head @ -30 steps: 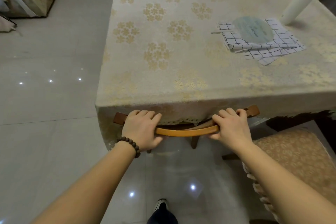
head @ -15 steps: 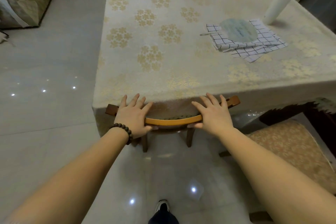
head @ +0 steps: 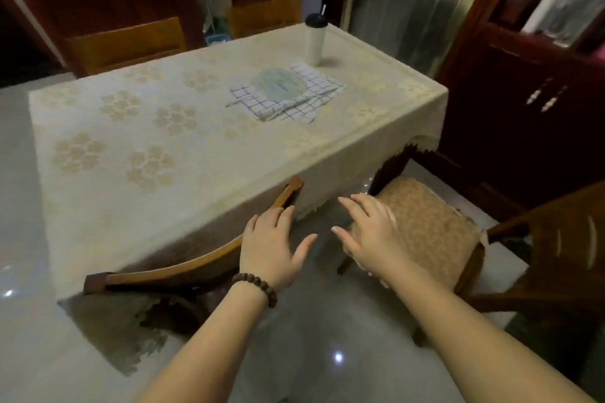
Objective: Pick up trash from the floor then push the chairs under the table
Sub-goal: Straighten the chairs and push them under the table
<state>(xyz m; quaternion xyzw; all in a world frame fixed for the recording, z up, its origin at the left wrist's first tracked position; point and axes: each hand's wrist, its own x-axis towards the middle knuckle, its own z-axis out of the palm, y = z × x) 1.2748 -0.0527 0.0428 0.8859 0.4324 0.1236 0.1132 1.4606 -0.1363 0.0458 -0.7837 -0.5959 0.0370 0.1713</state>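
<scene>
Chair (head: 183,267) back tucked against table (head: 163,154) edge | I see left hand (head: 270,247) flat on it, fingers straight | right hand (head: 370,235) spread, holding nothing, over second chair (head: 432,229)

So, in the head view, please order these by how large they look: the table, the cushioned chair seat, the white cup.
1. table, clearly largest.
2. cushioned chair seat.
3. white cup, smallest, though it stands farthest from the camera.
</scene>
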